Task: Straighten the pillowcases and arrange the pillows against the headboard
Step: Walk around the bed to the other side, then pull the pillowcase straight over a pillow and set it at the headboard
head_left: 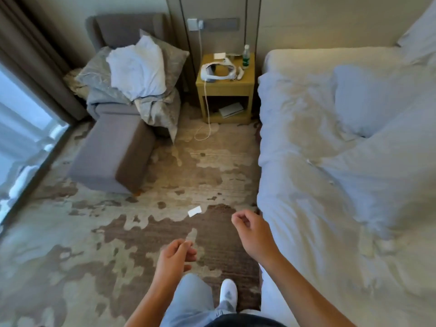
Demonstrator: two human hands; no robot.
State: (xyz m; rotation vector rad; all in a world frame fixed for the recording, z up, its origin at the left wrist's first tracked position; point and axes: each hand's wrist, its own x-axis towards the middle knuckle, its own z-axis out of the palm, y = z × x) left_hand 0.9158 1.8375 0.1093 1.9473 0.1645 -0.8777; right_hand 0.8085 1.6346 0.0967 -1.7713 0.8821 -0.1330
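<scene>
I stand on the carpet beside the bed (295,128). A white pillow (138,67) lies on top of patterned grey cushions (172,57) on the armchair (122,27) at the far left. Another white pillow (358,102) lies on the rumpled duvet (306,185), and a third (420,36) leans at the headboard (330,27) in the top right corner. My left hand (175,258) and my right hand (252,232) hover low in front of me with loosely curled fingers and nothing in them, far from every pillow.
A grey footstool (113,154) stands in front of the armchair. The wooden nightstand (225,88) holds a white headset, a bottle (246,56) and papers; a white cable (207,119) trails to the floor. A white card (194,211) lies on the carpet. Curtains and a window run along the left.
</scene>
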